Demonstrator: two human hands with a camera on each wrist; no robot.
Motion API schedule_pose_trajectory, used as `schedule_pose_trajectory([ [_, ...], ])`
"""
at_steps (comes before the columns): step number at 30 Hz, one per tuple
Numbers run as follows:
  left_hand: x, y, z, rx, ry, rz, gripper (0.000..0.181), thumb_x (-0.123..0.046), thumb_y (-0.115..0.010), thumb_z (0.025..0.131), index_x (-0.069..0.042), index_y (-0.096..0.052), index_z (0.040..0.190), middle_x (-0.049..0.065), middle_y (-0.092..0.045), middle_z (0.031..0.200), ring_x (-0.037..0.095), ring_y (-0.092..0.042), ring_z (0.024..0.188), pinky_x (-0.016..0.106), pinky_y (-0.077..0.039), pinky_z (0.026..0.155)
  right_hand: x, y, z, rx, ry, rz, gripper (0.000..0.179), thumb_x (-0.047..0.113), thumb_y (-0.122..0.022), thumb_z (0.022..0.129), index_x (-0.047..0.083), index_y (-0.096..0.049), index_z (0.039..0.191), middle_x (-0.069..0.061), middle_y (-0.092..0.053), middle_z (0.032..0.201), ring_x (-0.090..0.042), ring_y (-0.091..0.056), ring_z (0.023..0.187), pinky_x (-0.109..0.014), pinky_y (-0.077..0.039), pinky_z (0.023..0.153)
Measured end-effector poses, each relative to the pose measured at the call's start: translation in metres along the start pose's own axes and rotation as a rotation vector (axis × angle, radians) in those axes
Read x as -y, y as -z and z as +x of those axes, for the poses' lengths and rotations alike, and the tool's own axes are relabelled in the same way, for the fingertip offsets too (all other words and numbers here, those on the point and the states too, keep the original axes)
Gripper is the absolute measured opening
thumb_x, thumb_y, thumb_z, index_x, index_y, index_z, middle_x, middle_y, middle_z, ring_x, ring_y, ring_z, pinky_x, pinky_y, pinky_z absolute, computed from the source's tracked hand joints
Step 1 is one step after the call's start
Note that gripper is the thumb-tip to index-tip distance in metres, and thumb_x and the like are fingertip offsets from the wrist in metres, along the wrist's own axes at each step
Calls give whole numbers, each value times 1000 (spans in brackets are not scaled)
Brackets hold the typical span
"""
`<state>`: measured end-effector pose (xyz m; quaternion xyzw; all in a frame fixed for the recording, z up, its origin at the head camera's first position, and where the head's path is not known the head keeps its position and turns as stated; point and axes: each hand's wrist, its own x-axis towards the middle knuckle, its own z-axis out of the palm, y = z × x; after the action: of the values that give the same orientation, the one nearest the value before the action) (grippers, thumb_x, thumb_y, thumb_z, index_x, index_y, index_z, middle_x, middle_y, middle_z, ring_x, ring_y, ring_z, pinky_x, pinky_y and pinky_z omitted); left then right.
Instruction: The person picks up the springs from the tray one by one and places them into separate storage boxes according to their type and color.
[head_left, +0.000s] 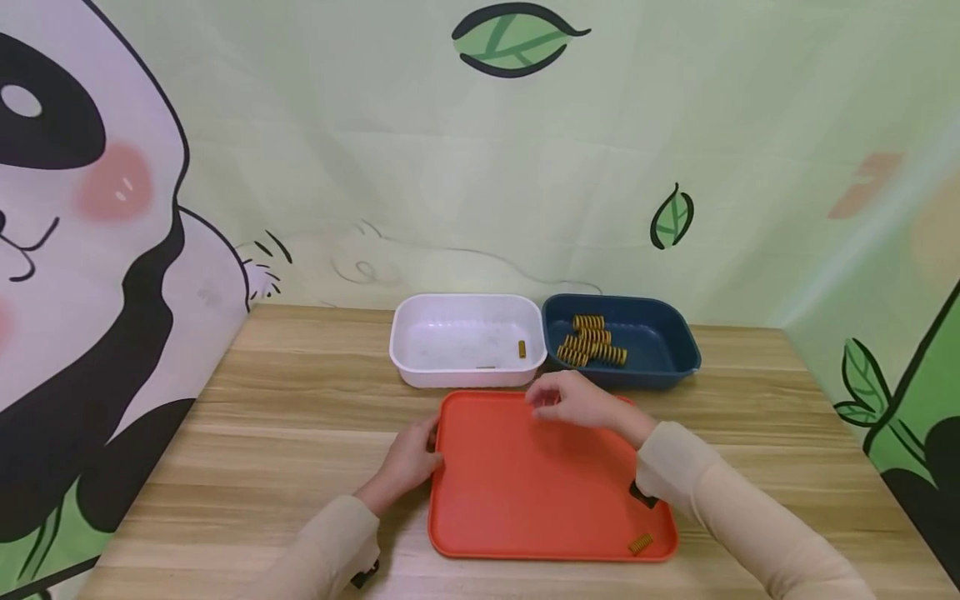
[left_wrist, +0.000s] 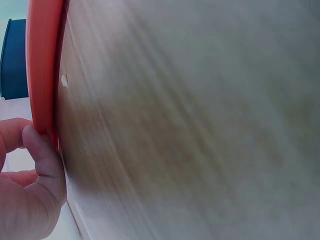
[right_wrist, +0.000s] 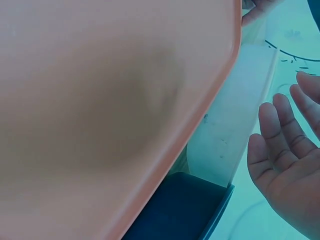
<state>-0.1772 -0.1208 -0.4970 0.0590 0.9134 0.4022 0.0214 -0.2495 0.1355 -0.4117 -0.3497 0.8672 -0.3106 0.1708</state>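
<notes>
A red tray [head_left: 517,492] lies on the wooden table in the head view, with one small brass-coloured spring [head_left: 641,545] in its near right corner. My left hand [head_left: 408,458] pinches the tray's left rim; the left wrist view shows its thumb [left_wrist: 42,150] against that rim. Over the tray's far edge hovers my right hand [head_left: 573,400], fingers loosely bent and nothing in them. Behind the tray stand a white box [head_left: 442,342] and a dark blue box [head_left: 656,346]. Several coiled springs [head_left: 588,323] lie in the blue one, and a small spring [head_left: 522,349] in the white one.
Wooden tabletop [head_left: 300,375] extends on both sides of the tray and boxes. A backdrop [head_left: 360,125] with a painted panda and leaves rises behind the table. The two boxes stand side by side close to it.
</notes>
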Motion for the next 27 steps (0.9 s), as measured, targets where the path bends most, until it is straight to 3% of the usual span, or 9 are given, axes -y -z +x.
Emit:
schedule_pose_trajectory([
  [9,1,-1,1,-1,-4,12,59,8,-60,65,6,-48,122,8,-59,74,17,-53,71,25,-46,63,1,-5,-10,15,35,17,17,10,-63,79,3,-64,95,-5,-62,83,-8,-52,74,-19,-47,68],
  [27,0,-1,0,-12,-7,-2,60,9,-59,64,7,-47,123,10,-61,76,18,-55,71,26,-47,64,-8,-13,-27,59,21,67,19,10,-63,80,1,-63,97,-3,-62,82,-7,-51,72,-20,-47,67],
])
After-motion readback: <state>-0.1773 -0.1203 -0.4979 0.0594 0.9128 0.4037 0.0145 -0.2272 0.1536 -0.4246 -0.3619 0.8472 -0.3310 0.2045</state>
